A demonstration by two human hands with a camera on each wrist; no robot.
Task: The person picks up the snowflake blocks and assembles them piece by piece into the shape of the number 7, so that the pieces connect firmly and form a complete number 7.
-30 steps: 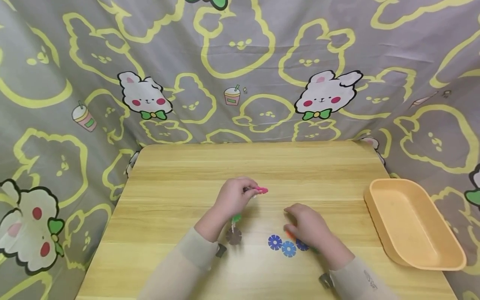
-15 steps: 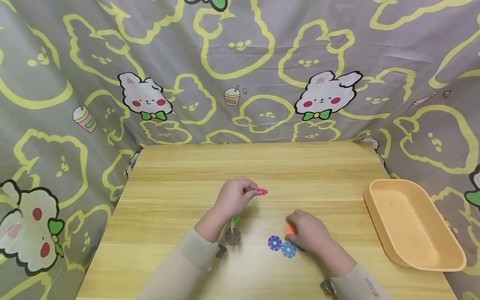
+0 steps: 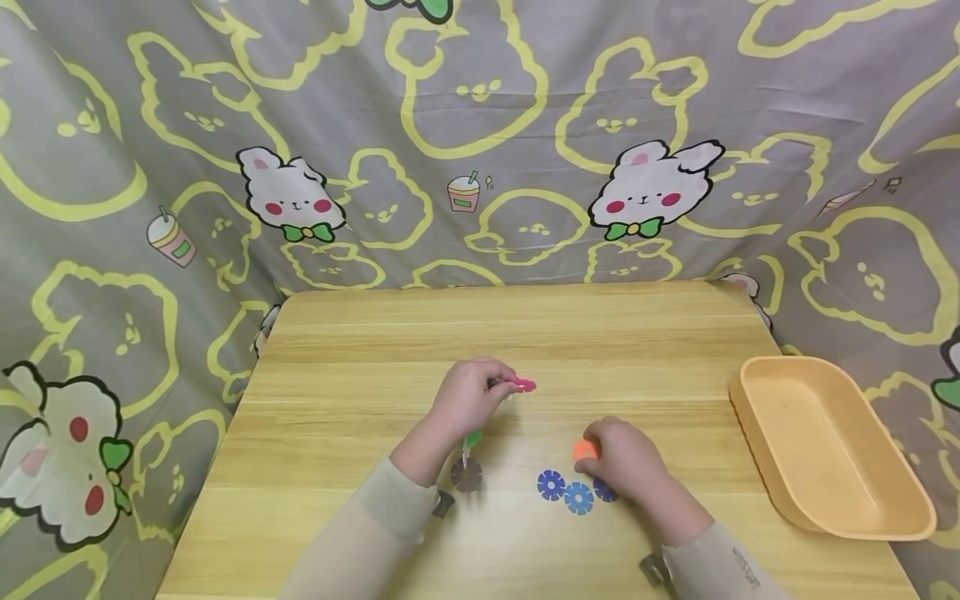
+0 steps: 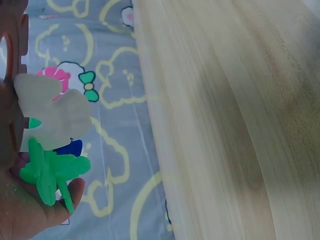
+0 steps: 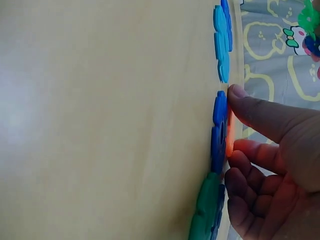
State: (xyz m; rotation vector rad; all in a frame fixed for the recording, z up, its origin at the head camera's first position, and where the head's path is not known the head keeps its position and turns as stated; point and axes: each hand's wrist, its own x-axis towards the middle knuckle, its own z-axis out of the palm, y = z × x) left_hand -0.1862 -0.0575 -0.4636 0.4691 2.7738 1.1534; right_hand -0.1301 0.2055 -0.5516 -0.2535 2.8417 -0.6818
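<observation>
My left hand [image 3: 467, 398] grips a joined cluster of notched plastic flower discs above the table. A pink disc [image 3: 525, 384] sticks out past its fingertips, and a brown disc [image 3: 467, 474] hangs below the wrist. In the left wrist view a white disc [image 4: 56, 112] and a green disc [image 4: 56, 172] belong to this cluster; the fingers partly hide it. My right hand [image 3: 628, 460] pinches an orange disc [image 3: 586, 450] between thumb and fingers, low over the table. Just nearer the body lie a light blue disc [image 3: 579, 498] and dark blue discs [image 3: 551, 485], one partly under the hand.
A green disc [image 5: 204, 212] lies beside the blue ones in the right wrist view. At the table's right edge stands an orange-yellow plastic tub [image 3: 825, 450]. Patterned curtain [image 3: 525, 167] surrounds the wooden table [image 3: 360, 333] at back and sides.
My right hand has closed its thumb and fingers on the orange disc and shifted it slightly away from the blue discs. The left hand has stayed nearly still.
</observation>
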